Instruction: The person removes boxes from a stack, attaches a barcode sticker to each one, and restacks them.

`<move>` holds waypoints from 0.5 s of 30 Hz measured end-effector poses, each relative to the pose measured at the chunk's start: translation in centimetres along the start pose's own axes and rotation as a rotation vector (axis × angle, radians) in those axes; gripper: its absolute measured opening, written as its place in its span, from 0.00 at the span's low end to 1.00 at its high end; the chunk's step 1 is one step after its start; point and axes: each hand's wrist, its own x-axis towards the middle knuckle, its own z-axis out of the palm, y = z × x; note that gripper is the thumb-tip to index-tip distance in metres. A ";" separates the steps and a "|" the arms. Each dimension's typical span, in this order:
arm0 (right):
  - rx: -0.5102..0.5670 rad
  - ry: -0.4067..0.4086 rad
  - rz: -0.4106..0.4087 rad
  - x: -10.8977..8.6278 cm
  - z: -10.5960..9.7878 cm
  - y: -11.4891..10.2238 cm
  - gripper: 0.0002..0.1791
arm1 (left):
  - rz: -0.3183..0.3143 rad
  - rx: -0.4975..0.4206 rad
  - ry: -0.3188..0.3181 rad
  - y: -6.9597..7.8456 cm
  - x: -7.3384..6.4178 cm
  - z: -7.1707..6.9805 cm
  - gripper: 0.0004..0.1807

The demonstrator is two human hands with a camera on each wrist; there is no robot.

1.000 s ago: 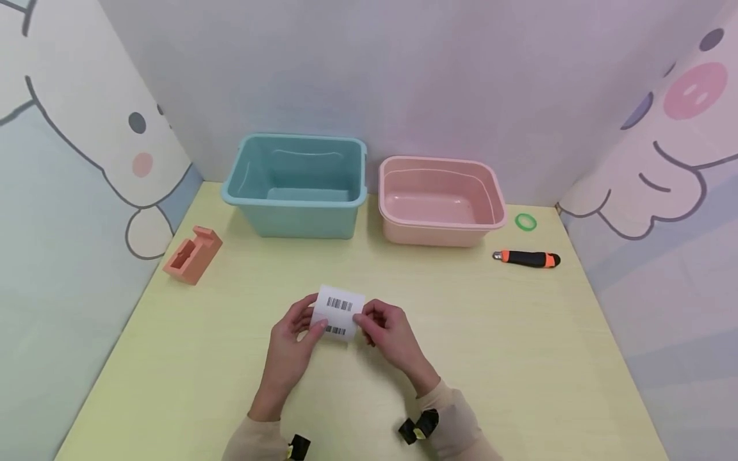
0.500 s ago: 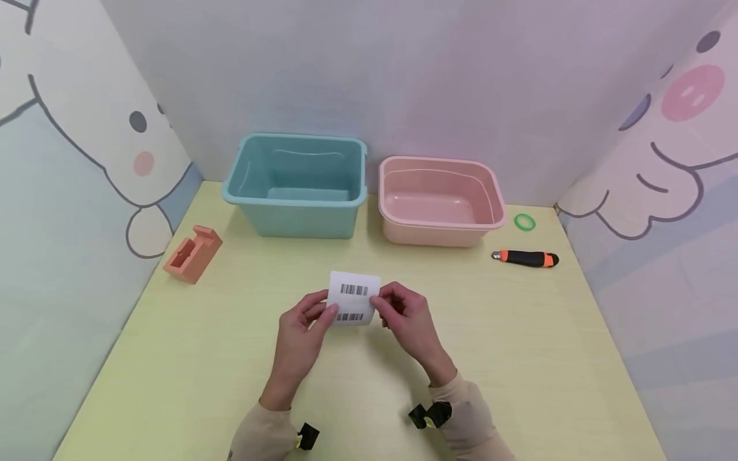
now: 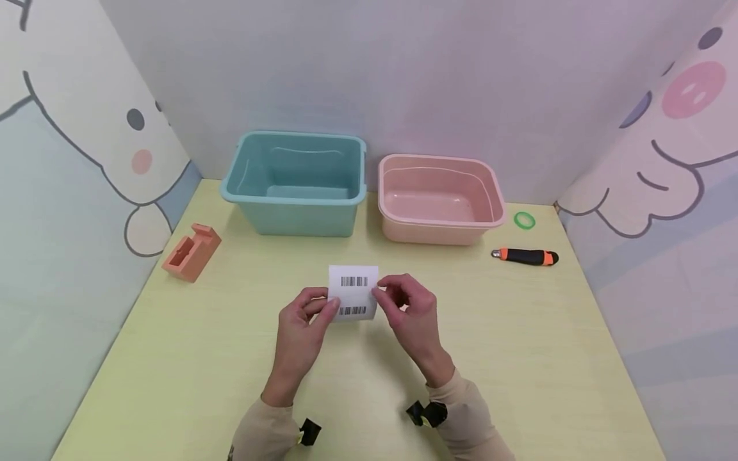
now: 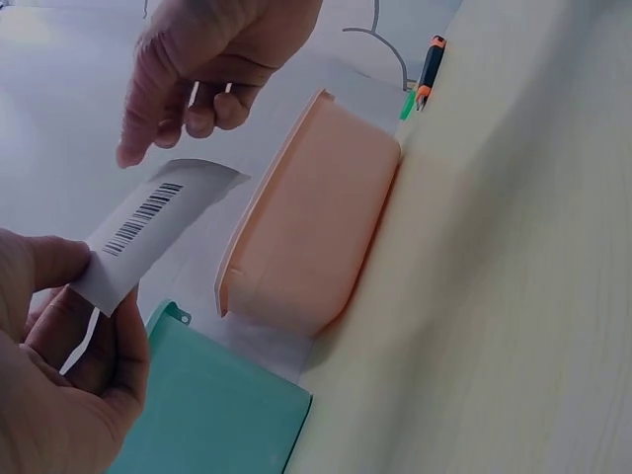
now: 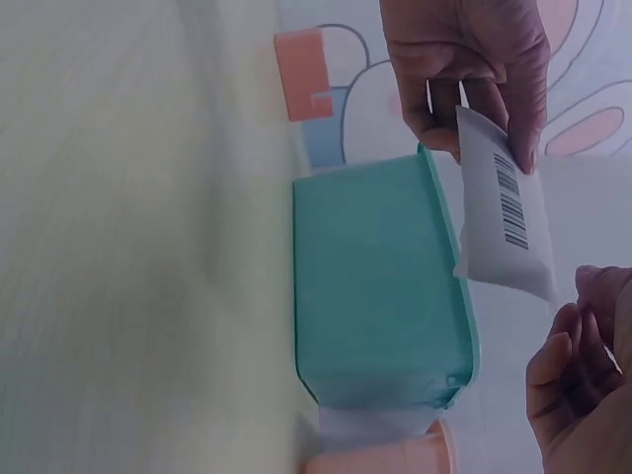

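Observation:
A white paper label sheet (image 3: 353, 291) with printed barcodes is held up in front of me over the table. My left hand (image 3: 302, 330) pinches its left side, thumb on the printed face and fingers behind. In both wrist views the sheet (image 4: 163, 222) bows along its length. My right hand (image 3: 412, 314) is just off the sheet's right edge, fingers loosely bent. The right wrist view shows a small gap between the right hand's fingertips (image 5: 590, 276) and the sheet (image 5: 502, 212).
Behind the hands stand a teal bin (image 3: 296, 218) and a pink bin (image 3: 441, 234), side by side against the wall. An orange tape dispenser (image 3: 193, 254) is at the left. At the right lie a black and orange utility knife (image 3: 526, 257) and a green ring (image 3: 524, 220).
Both hands and the label sheet have shifted right and farther from me. The right hand's fingertips have come off the sheet's right edge, and the sheet lies more squarely to my view.

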 end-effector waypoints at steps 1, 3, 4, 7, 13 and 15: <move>-0.023 -0.014 -0.039 0.1 0.1 -0.1 0.10 | -0.002 0.001 0.001 0.0 0.0 0.0 0.10; -0.072 -0.052 -0.110 0.2 0.3 -0.4 0.09 | 0.000 -0.004 -0.002 0.0 -0.1 0.1 0.09; -0.093 -0.073 -0.139 0.2 0.4 -0.6 0.09 | 0.001 -0.006 -0.004 0.0 -0.1 0.2 0.09; -0.146 -0.129 -0.206 0.4 0.6 -1.1 0.10 | 0.012 -0.008 -0.014 0.1 -0.1 0.3 0.09; -0.185 -0.178 -0.274 0.5 1.0 -1.5 0.10 | 0.030 -0.018 -0.030 0.4 -0.2 0.6 0.08; -0.192 -0.186 -0.281 0.5 1.1 -1.5 0.10 | 0.030 -0.021 -0.031 0.4 -0.2 0.6 0.08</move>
